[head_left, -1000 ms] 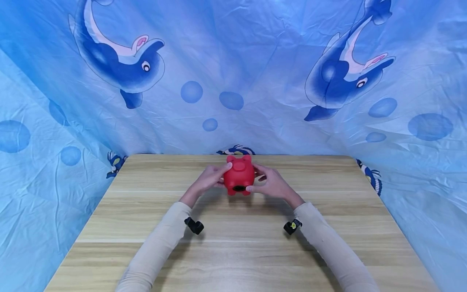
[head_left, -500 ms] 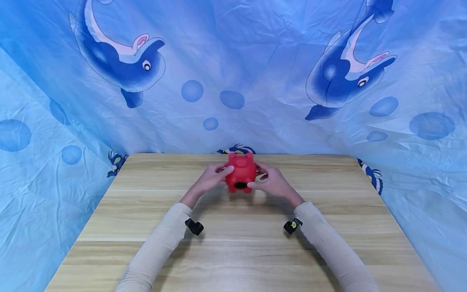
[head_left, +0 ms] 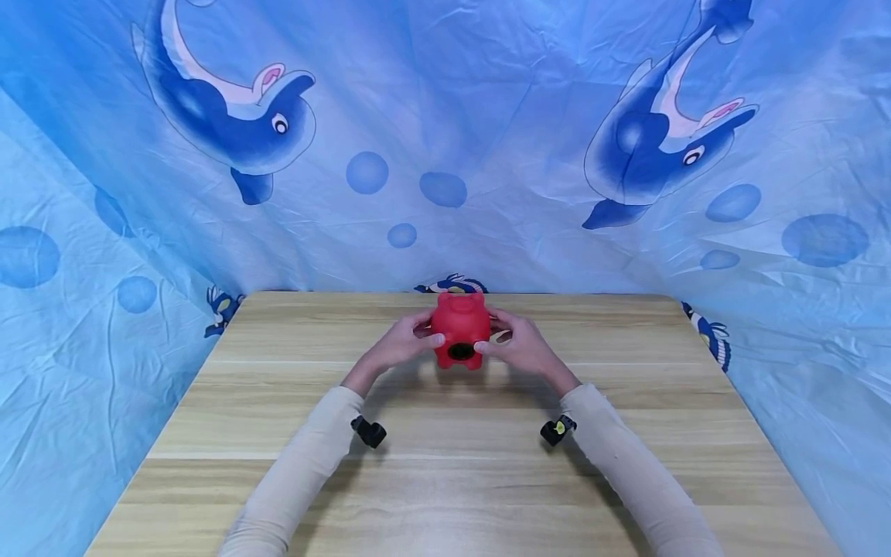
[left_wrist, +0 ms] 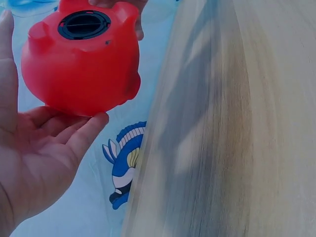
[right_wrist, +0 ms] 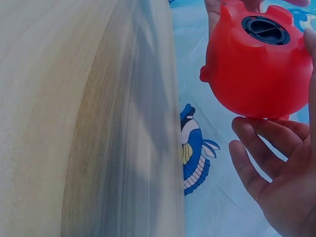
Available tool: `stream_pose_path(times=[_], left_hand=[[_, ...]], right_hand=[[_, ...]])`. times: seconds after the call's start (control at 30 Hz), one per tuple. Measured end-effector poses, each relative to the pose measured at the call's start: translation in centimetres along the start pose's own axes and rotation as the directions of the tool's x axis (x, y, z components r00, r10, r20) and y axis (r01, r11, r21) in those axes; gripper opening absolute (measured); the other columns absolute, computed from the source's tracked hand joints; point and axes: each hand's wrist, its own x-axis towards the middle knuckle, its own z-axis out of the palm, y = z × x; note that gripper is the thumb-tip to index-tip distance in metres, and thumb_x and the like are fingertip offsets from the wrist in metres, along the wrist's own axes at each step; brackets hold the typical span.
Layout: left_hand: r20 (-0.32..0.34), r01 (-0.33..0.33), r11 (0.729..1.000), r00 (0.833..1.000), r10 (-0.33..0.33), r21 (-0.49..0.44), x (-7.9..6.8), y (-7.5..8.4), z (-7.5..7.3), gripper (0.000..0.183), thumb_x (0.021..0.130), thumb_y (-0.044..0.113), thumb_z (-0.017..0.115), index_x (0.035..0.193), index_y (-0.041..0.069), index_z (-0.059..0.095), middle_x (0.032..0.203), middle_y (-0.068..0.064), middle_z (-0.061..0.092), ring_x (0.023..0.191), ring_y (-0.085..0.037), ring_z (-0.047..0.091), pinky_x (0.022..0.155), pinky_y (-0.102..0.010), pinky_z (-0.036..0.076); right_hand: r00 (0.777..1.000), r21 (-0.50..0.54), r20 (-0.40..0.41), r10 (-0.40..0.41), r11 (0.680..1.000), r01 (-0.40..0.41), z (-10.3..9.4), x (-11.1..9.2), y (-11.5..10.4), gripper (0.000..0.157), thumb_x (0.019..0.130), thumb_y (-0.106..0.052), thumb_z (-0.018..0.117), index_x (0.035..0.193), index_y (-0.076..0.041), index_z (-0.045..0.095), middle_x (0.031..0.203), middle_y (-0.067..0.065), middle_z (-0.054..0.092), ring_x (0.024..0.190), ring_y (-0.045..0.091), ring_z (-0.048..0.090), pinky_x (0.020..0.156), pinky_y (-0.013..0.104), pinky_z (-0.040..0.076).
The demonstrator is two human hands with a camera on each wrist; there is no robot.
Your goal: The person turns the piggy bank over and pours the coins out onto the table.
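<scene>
A red piggy bank [head_left: 461, 323] is held between both hands near the table's far edge, its underside tipped toward the head camera. The round black plug [left_wrist: 84, 24] in its belly shows in both wrist views. My left hand [head_left: 402, 340] grips its left side, thumb on the front and fingers behind. From the other side my right hand [head_left: 520, 345] holds it, the thumb close to the plug. In the right wrist view the fingertips [right_wrist: 242, 126] of that hand lie against the red body [right_wrist: 256, 79].
The wood-grain table [head_left: 445, 472] spreads out in front of me. Behind it hangs a blue curtain [head_left: 487, 100] printed with dolphins and bubbles. A small black camera is strapped to each wrist, one on the left [head_left: 369, 432] and one on the right [head_left: 557, 430].
The piggy bank has tilted back, its snout turning up and away and the black plug showing more. It has shifted slightly right. The left thumb has slid down its front.
</scene>
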Motion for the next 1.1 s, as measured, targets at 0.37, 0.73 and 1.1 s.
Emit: stream_pose_path(times=[0.37, 0.73, 1.1], left_hand=[[0.044, -0.03, 0.999, 0.999, 0.031, -0.021, -0.3, -0.4, 0.3, 0.077, 0.088, 0.028, 0.08, 0.152, 0.004, 0.044, 0.142, -0.011, 0.059, 0.133, -0.03, 0.056, 0.109, -0.046, 0.049], [0.004, -0.038, 0.996, 0.999, 0.039, -0.084, -0.3, -0.9, 0.6, 0.071, 0.087, 0.025, 0.083, 0.147, 0.006, 0.052, 0.134, -0.008, 0.065, 0.121, -0.025, 0.065, 0.101, -0.038, 0.055], [-0.023, -0.05, 0.99, 0.999, 0.047, -0.135, -0.3, -1.4, 0.8, 0.058, 0.088, 0.021, 0.082, 0.139, 0.004, 0.059, 0.127, -0.011, 0.069, 0.114, -0.026, 0.069, 0.095, -0.036, 0.058]], right_hand=[[0.999, 0.005, -0.013, -0.032, 0.999, 0.032, -0.1, 0.0, 0.0, 0.076, 0.09, -0.044, 0.075, 0.148, -0.003, 0.051, 0.128, 0.013, 0.069, 0.108, 0.026, 0.068, 0.085, 0.038, 0.061], [0.998, 0.011, -0.024, -0.057, 0.998, 0.058, 0.0, 0.0, 0.0, 0.072, 0.09, -0.046, 0.074, 0.145, -0.004, 0.055, 0.123, 0.011, 0.072, 0.104, 0.024, 0.069, 0.082, 0.036, 0.061], [0.998, 0.002, -0.026, -0.053, 0.999, 0.054, 0.1, -0.1, -0.2, 0.071, 0.091, -0.05, 0.071, 0.144, -0.005, 0.057, 0.118, 0.01, 0.072, 0.101, 0.024, 0.068, 0.083, 0.037, 0.06]])
